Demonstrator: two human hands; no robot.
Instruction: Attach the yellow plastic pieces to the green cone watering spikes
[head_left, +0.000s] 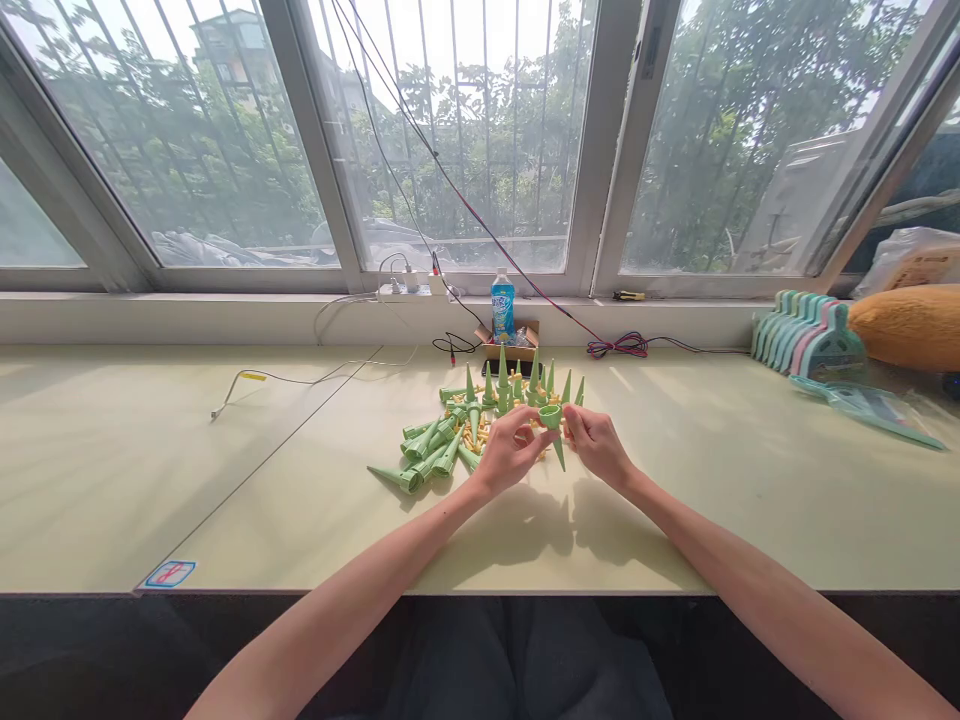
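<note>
Above the table, my left hand pinches a green plastic plant watering spike. Its round open end faces up toward me and its point hangs down. My right hand is closed close beside the spike's right side; whatever its fingertips grip is hidden. Behind and left of my hands lies a heap of similar green spikes, some on their sides. Several others stand point up, such as one green spike at the back. Small yellow plastic parts are scattered among them.
Behind the heap, a small cardboard box stands by a blue-labelled bottle. A coiled red-black cable lies at the back. A thin wire is at left. Pastel hangers and an orange cushion-like object occupy the right.
</note>
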